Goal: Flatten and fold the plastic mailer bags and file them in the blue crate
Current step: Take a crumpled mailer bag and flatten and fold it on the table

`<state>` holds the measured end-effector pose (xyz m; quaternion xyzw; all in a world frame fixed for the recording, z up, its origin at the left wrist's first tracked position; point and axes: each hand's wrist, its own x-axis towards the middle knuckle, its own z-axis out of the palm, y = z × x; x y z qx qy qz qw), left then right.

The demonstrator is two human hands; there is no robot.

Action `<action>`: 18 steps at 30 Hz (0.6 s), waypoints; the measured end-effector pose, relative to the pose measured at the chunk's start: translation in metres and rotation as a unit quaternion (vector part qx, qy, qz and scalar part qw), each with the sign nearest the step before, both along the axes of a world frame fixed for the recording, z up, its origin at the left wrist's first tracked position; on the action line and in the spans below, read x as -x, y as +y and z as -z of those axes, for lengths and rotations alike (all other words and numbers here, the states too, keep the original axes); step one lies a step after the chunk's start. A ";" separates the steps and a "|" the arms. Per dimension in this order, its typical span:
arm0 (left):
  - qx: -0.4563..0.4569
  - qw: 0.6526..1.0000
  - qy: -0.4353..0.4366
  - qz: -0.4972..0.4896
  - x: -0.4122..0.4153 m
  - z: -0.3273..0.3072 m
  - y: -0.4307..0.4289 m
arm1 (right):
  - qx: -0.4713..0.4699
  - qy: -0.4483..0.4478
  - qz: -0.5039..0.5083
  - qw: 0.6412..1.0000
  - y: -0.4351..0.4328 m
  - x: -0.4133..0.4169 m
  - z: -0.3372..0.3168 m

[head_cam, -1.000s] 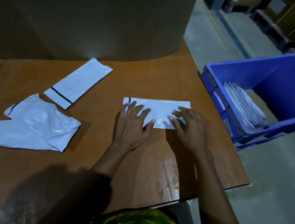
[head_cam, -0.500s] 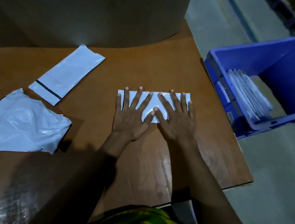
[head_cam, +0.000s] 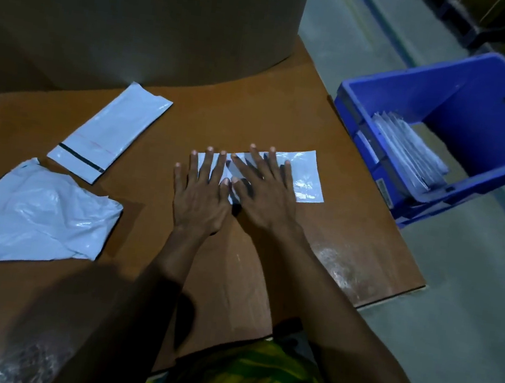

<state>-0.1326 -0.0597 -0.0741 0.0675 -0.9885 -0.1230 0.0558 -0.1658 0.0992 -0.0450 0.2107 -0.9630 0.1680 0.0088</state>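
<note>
No text, brand or number can be read anywhere here. The blue plastic crate (head_cam: 490, 131) carries a small pale sticker (head_cam: 385, 191) on its near outer wall, but the print on it is too small and blurred to make out. The flat white plastic mailer bag (head_cam: 109, 132) bears only a black strip and a thin red line.

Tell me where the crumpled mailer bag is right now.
In the head view, the crumpled mailer bag lies far left on the table, just nearer the person than the flat striped mailer, left of the left hand.
</note>
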 end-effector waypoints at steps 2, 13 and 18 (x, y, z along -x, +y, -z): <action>0.010 1.000 -0.011 -0.002 -0.001 0.002 -0.002 | -0.007 -0.019 -0.003 1.000 -0.005 -0.002 0.008; 0.020 1.000 0.002 -0.010 0.000 0.005 -0.005 | -0.059 -0.040 0.104 0.992 0.079 0.026 0.006; 0.008 1.000 -0.008 -0.015 -0.003 -0.001 -0.005 | 0.062 -0.028 0.118 0.991 0.097 0.018 -0.006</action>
